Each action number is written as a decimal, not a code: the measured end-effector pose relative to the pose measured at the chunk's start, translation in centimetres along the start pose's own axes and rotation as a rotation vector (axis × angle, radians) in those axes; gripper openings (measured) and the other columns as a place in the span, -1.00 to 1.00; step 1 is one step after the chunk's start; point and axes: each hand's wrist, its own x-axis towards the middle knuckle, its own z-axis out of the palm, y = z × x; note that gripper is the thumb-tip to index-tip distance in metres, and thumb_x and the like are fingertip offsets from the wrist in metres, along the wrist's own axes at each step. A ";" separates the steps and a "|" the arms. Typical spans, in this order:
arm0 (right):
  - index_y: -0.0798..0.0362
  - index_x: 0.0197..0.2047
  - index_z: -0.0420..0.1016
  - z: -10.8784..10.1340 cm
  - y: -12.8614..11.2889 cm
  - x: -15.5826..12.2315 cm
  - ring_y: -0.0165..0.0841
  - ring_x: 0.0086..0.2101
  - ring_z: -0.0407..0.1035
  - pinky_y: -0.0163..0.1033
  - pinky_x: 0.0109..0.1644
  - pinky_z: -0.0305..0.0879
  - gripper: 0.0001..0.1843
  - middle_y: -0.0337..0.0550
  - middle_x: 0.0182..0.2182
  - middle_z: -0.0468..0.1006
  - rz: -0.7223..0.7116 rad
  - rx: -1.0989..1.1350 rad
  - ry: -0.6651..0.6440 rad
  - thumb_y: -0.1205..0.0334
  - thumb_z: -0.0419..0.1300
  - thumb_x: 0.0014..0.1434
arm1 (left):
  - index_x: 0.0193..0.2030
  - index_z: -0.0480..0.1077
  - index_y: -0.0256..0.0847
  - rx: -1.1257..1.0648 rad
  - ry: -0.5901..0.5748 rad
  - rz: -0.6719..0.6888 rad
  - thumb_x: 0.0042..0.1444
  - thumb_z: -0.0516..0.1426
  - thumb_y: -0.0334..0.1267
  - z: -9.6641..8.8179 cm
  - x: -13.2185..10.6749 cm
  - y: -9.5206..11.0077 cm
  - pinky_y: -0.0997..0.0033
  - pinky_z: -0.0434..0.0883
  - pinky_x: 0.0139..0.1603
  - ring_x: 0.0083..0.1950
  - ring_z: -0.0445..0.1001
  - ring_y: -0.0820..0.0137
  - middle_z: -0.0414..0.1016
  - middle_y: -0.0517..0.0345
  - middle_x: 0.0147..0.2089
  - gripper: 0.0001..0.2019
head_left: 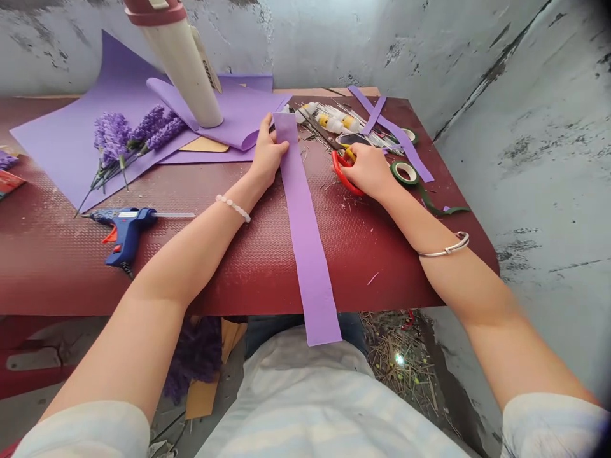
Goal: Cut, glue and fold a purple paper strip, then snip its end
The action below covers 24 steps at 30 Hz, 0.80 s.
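Strip [305, 235] at centre was matt purple foam; scissor handles [344, 173] glossy red plastic; tabletop [267, 270] dimpled, sheened red metal; wall [525, 127] at right rough, flaking plaster.

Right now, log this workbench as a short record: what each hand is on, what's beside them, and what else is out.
left hand: resting on the top end of a purple foam strip
right hand: over red-handled scissors
beside right hand: roll of green floral tape
surface: dark red table
also out: blue hot glue gun, purple artificial lavender stems
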 end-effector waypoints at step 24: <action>0.10 -0.50 0.37 0.2 1.4 -0.3 -0.14 -0.24 0.52 0.03 -0.03 0.40 -0.66 -0.22 -0.50 0.36 -0.018 0.031 0.117 0.20 0.43 0.13 | 0.55 0.11 0.10 1.148 -0.984 0.473 0.03 0.15 -0.59 -0.1 -27.6 5.5 -0.27 -0.37 0.59 0.66 -0.13 0.00 -0.02 0.08 0.64 -0.06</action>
